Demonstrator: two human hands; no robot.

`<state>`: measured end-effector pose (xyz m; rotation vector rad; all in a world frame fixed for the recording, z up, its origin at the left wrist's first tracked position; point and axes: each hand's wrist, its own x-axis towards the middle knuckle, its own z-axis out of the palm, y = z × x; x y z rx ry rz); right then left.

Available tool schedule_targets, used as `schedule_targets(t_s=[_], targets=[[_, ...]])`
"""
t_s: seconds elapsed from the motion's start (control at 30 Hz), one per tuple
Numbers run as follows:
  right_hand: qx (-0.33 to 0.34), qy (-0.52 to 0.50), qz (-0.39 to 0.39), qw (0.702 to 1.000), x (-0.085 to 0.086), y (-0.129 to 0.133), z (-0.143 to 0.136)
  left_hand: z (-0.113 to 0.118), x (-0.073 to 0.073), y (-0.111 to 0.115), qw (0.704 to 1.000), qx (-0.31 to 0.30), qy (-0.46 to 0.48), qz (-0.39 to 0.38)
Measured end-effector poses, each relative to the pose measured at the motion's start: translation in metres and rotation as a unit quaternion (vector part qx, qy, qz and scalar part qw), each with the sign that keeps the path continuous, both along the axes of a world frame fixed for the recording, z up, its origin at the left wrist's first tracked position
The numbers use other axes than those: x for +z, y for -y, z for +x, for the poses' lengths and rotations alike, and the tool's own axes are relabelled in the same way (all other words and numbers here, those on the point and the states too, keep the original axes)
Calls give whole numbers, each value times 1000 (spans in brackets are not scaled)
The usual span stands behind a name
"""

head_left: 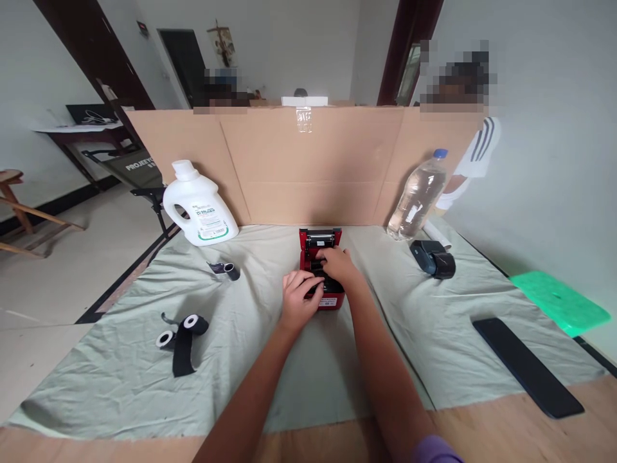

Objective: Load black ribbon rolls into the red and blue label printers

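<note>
A small red and black printer [331, 301] stands on the cloth in front of me, its lid [320, 238] tipped up and back. My left hand [299, 297] grips it at the front left, fingers curled over the edge. From the right, my right hand [336, 263] reaches into the open compartment with bent fingers. Whatever those fingertips hold or press is hidden. To the left lie rolls of black ribbon [184, 350] with white cores, one strip hanging loose. Farther back is another small dark roll [232, 271] with a loose end.
A white detergent bottle [197, 206] and a clear water bottle [417, 199] stand before a cardboard screen [313, 161]. At right are a dark handheld device [432, 258], a black flat slab [527, 366] and a green sheet [559, 301]. People are beyond the screen.
</note>
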<state>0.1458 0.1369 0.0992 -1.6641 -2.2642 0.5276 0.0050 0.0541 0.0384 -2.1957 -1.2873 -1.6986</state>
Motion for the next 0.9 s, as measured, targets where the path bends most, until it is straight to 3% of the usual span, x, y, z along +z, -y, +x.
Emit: schedule_targets(t_s=[0.17,0.23,0.33,0.5,0.67,0.8,0.9], targets=[[29,-223,-75,971,18,-1,37,1,1,5,1000,10,-3,-14],[-44,-301,-58,951,25,-2,55,3,1,9,1000,10,-8,6],[-172,-362,51,915,26,-7,64,8,-2,15,999,3,-28,45],[-144,-413,65,897,9,-14,39,10,-10,21,995,7,-71,70],[-161,-390,73,904,1,-15,25,9,-11,26,991,7,-99,86],[-177,-367,55,911,-5,-3,24,9,-10,30,989,24,-117,91],[-178,-370,39,911,-22,13,23,7,-11,31,987,45,-122,90]])
